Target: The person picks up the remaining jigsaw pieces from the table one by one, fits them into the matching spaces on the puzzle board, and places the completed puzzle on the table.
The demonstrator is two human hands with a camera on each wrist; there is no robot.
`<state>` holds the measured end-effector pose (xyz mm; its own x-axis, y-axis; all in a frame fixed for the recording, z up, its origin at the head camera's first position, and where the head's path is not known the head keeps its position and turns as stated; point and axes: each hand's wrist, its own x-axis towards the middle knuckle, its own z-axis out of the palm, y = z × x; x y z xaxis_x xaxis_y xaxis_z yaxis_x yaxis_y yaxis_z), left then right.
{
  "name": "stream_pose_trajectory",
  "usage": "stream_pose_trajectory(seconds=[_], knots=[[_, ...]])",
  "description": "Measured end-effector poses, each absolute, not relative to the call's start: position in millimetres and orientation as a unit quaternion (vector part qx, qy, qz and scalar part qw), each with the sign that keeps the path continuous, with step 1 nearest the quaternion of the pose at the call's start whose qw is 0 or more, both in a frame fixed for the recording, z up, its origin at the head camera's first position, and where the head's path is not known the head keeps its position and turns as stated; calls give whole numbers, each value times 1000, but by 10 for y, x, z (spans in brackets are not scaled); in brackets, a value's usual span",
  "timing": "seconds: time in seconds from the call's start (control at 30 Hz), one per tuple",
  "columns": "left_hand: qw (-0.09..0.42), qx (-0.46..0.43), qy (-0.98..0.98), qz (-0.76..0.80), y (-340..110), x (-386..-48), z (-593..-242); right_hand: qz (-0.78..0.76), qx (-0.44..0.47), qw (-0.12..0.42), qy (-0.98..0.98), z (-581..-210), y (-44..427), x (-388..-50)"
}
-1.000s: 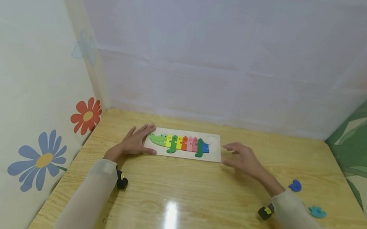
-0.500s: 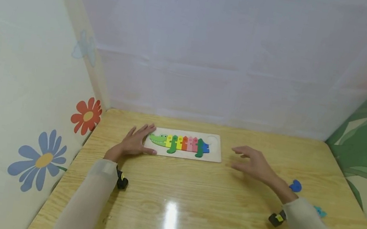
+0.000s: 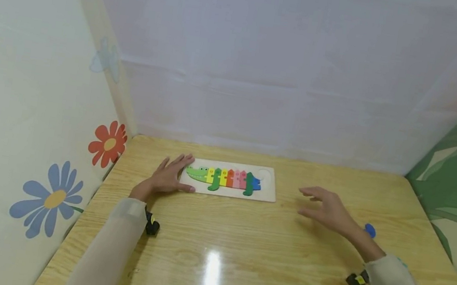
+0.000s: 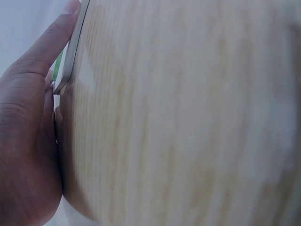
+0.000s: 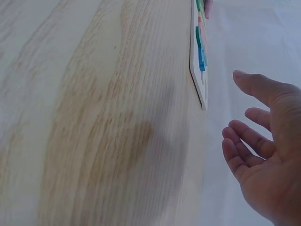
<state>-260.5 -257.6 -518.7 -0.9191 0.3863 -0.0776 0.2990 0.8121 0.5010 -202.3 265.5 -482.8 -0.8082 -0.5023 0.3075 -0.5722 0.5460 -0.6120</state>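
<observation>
mid-frame, my left hand [image 3: 166, 177], spread wide, rests on the left end of the crocodile board [image 3: 267, 195]; my right hand [image 3: 327, 211], loosely curved and empty, hangs right of it. set pieces [image 3: 229, 178] run head to rump; the tail outline [image 3: 265, 172] looks unfilled, a blue piece [image 3: 370, 230] and mostly hidden teal piece [image 3: 402, 262] loose, lower right.

Honestly, I can't read a single word, number or brand anywhere here. A few of my crocodile pieces [image 3: 230, 178] have tiny marks on them, but they're way too small to make out, letters or otherwise. Same deal with the yellow patches [image 3: 360, 280] on my black wrist gadgets [image 3: 353, 282], nothing legible on those.
</observation>
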Motion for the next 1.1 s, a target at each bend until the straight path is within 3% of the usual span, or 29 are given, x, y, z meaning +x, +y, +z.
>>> stream_pose_trajectory(seconds=[1.1], knots=[[90,182,948,246,-2578,-2598,-5178,320,259,86,-907,-4863,3128,-1613]])
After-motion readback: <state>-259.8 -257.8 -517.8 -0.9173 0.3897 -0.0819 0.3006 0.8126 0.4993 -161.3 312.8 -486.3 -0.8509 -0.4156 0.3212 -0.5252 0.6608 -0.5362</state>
